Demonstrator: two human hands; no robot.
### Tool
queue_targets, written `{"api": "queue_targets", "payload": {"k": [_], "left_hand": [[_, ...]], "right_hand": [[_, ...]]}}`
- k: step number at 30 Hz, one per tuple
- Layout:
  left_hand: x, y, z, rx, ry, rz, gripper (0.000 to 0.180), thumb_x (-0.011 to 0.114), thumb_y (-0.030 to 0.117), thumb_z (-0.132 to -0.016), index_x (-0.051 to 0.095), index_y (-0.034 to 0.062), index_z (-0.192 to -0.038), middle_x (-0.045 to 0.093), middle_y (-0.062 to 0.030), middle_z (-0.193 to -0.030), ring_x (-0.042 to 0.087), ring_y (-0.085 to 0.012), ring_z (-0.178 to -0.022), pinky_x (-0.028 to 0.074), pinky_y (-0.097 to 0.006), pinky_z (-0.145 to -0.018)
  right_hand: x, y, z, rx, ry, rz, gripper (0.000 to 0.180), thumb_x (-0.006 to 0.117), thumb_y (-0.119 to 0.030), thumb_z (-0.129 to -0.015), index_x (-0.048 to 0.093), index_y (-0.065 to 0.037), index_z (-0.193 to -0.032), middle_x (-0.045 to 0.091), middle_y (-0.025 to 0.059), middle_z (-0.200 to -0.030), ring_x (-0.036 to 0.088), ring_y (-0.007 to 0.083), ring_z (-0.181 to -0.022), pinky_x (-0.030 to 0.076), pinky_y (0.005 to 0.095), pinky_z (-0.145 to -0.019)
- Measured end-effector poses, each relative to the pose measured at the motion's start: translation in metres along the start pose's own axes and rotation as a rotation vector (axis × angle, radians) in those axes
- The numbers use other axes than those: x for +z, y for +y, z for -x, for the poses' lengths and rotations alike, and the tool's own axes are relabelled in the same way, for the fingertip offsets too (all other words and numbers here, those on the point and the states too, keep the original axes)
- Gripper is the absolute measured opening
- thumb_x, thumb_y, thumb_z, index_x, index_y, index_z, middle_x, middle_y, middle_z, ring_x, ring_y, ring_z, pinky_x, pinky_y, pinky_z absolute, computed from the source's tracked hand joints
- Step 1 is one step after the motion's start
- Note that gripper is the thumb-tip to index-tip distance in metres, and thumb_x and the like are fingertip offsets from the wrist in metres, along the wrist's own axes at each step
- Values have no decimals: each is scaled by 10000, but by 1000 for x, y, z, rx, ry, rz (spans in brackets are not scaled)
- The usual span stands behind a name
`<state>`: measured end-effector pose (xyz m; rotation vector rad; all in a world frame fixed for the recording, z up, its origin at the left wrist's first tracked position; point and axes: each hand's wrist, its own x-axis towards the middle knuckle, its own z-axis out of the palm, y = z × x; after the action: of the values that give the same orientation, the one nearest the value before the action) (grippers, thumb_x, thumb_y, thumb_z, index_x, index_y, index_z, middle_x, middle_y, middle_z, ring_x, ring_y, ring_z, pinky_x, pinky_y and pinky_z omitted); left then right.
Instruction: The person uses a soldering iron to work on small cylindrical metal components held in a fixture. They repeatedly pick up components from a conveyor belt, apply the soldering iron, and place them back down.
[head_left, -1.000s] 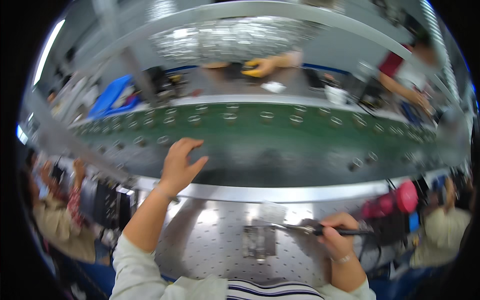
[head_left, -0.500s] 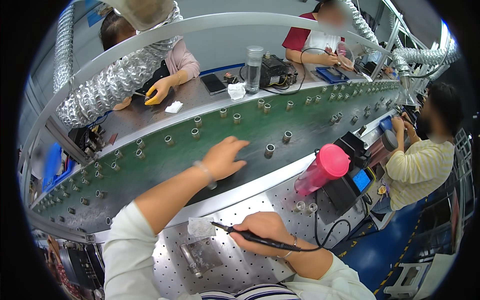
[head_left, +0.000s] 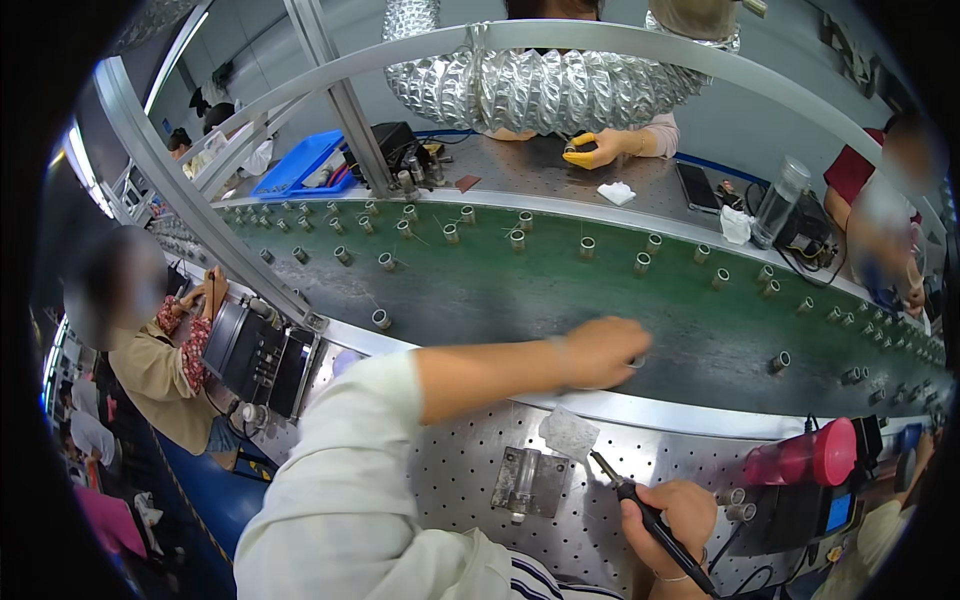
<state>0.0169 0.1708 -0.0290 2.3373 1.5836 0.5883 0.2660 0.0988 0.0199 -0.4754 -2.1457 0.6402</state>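
Note:
My left hand point(head_left: 598, 350) reaches across to the near edge of the green conveyor belt point(head_left: 520, 300). It is blurred, with its fingers curled down by a small dark part on the belt. Whether it grips that part I cannot tell. My right hand point(head_left: 678, 522) holds a black pen-shaped soldering iron point(head_left: 640, 505), tip pointing up-left toward a white pad point(head_left: 568, 433). A small metal fixture point(head_left: 528, 481) lies on the perforated steel bench point(head_left: 460, 470), left of the iron's tip.
Several small metal cylinders point(head_left: 381, 319) stand on the belt. A pink bottle point(head_left: 803, 460) and a black unit sit at the right, a control box point(head_left: 262, 352) at the left. A silver duct point(head_left: 560, 85) hangs overhead. Other people work across the belt and on both sides.
The camera has swung left. My left hand's fingers were spread over the belt and are now curled near its front edge. My right hand still holds the iron over the bench.

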Motion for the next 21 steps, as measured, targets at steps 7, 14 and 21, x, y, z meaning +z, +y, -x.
{"api": "queue_targets", "payload": {"k": [7, 14, 21], "left_hand": [[-69, -17, 119, -305, 111, -163, 443, 704, 252, -725, 554, 46, -1087, 561, -158, -1058, 531, -347, -1005, 430, -405, -864], [-81, 17, -6, 26, 224, -91, 541, 731, 225, -723, 523, 45, -1189, 526, -135, -1119, 547, -288, -966, 457, -377, -816], [32, 68, -185, 216, -124, -12, 616, 705, 215, -755, 451, 91, -1303, 507, -158, -1129, 590, -286, -941, 481, -366, -807]], "right_hand": [[2, -8, -9, -7, -7, -7, 199, 762, -55, -605, 618, -16, -737, 581, 93, -598, 580, 255, -507, 450, 317, -471], [7, 9, -8, -47, -4, -69, 184, 744, -60, -643, 624, -31, -780, 597, 81, -613, 596, 230, -520, 468, 298, -470], [-7, 19, 4, -3, 66, 31, 189, 743, -84, -655, 601, -50, -775, 609, 66, -641, 597, 222, -535, 477, 284, -487]]}}
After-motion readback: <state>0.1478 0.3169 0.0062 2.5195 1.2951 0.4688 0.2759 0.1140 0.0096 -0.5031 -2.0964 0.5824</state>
